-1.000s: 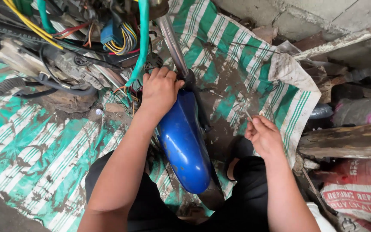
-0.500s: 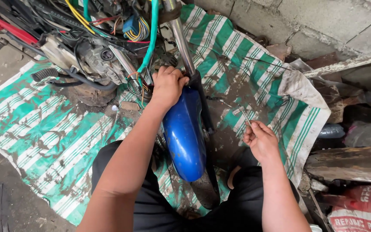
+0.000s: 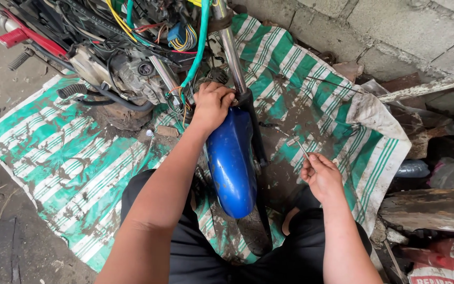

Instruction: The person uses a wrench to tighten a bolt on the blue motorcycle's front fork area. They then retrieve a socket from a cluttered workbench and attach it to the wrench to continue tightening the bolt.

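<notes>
Muddy striped tarp (image 3: 64, 158) beside block wall (image 3: 395, 31)

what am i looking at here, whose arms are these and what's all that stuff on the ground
The one picture comes from a camera worn on a person's head, looking down, so both arms are the person's own. They sit on a dirty green and white striped tarp spread on the ground beside a block wall. The left hand rests at the top of a blue motorcycle fender, next to a metal fork tube. Behind it sit the engine and loose coloured wires. The right hand has a grip on a thin metal tool; what kind is too small to tell.
</notes>
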